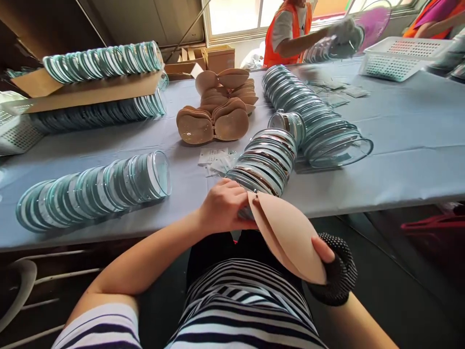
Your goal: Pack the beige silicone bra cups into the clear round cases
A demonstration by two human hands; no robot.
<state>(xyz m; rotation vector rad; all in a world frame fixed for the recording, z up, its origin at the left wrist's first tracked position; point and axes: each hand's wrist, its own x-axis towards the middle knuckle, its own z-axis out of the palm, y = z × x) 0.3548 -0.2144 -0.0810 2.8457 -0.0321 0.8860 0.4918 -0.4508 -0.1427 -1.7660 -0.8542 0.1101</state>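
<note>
A beige adhesive bra [290, 228], its two cups folded together, is held in front of me above the table's near edge. My right hand [323, 249] is closed on its lower outer end, thumb on top and the other fingers hidden behind it. Curled at the bra's upper end is my left hand [225, 206], closed; what lies between its fingers is mostly hidden. Just beyond it leans a row of nested clear plastic cases [265, 160], brown showing inside some. Further back, a pile of beige adhesive bras [214, 126] lies beside small clear packets [218, 160].
A row of clear cases [98, 189] lies at left, a longer one [312, 116] at right. More cases rest on cardboard [98, 92] at back left. White baskets [403, 55] stand at the table's ends. Across the table, a person in an orange vest [286, 34] handles clear cases.
</note>
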